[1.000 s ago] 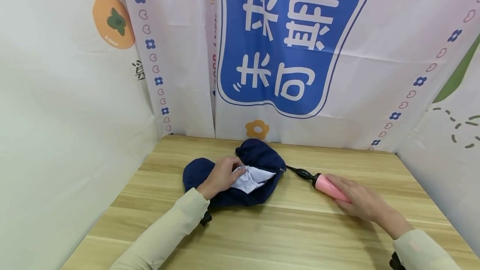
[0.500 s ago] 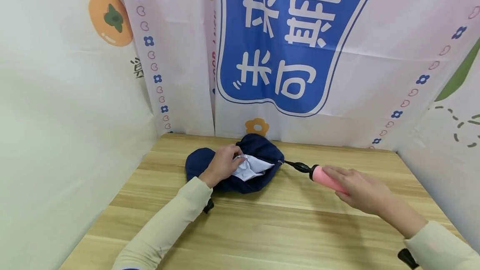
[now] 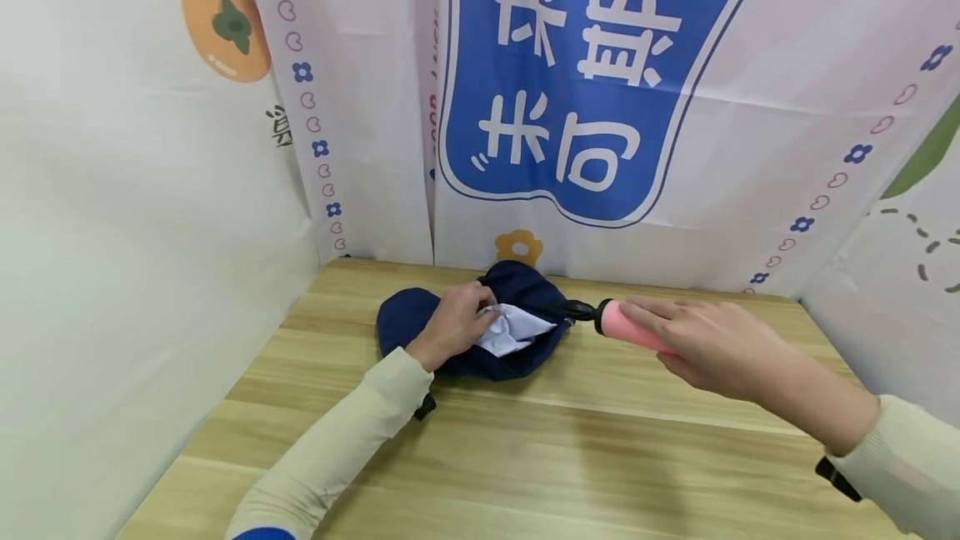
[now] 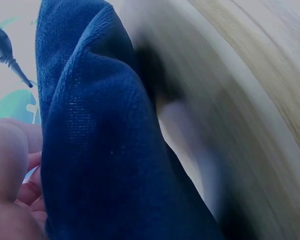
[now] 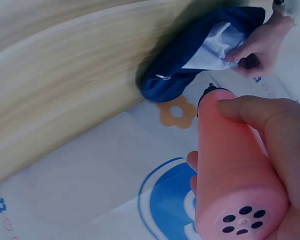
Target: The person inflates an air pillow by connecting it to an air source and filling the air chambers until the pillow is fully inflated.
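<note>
A navy velvety U-shaped neck pillow [image 3: 408, 315] lies limp at the back of the table, its zipped seam open with a white inner liner [image 3: 517, 327] showing. My left hand [image 3: 457, 319] reaches over it, and in the right wrist view its finger and thumb pinch the liner's edge. My right hand [image 3: 720, 348] grips a pink hand pump [image 3: 637, 330] by its barrel, raised above the table. The pump's black nozzle end [image 3: 577, 311] points left and overlaps the pillow's right end in the head view. A small zip pull [image 5: 163, 77] hangs at that end.
The wood-grain table [image 3: 525, 457] stretches toward me in front of the pillow. Printed cloth [image 3: 375, 148] hangs right behind the table's back edge, and white sheets [image 3: 150, 232] stand along both sides.
My right hand has lifted the pump off the table and brought it left, toward the pillow's open side. My left hand keeps its hold on the white liner.
</note>
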Demonstrator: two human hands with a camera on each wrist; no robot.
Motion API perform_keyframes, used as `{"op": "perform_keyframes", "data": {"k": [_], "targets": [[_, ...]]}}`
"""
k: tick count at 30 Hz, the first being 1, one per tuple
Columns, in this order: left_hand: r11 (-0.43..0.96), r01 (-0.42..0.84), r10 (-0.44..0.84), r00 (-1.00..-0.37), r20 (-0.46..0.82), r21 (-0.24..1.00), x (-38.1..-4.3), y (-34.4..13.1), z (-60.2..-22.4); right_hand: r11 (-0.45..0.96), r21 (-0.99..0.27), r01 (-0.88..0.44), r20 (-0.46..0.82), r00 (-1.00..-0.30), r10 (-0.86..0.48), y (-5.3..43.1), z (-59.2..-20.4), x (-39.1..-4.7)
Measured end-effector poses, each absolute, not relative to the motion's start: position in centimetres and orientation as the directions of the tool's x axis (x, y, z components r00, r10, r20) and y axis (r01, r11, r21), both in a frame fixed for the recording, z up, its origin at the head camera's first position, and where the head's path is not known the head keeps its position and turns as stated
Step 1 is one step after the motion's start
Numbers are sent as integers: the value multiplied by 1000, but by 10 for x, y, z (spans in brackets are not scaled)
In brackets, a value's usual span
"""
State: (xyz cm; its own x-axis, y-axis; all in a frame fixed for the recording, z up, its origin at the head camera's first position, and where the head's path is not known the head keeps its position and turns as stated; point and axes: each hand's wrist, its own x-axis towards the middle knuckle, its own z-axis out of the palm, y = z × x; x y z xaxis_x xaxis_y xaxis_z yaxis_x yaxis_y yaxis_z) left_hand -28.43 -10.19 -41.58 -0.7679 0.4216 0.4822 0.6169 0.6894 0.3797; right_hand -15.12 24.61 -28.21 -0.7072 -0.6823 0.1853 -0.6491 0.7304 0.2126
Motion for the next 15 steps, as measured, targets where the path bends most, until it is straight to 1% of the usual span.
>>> {"op": "perform_keyframes", "data": {"k": [7,15], "targets": [[686,630,423,-752,505,364,-283,-97,-412,685,265,-679,191,-659,-727,218,-268,-150],[678,626,433,-764,478,386,-277,-94,-411,672,260,-693,146,-660,-737,205,-270,-149]]}}
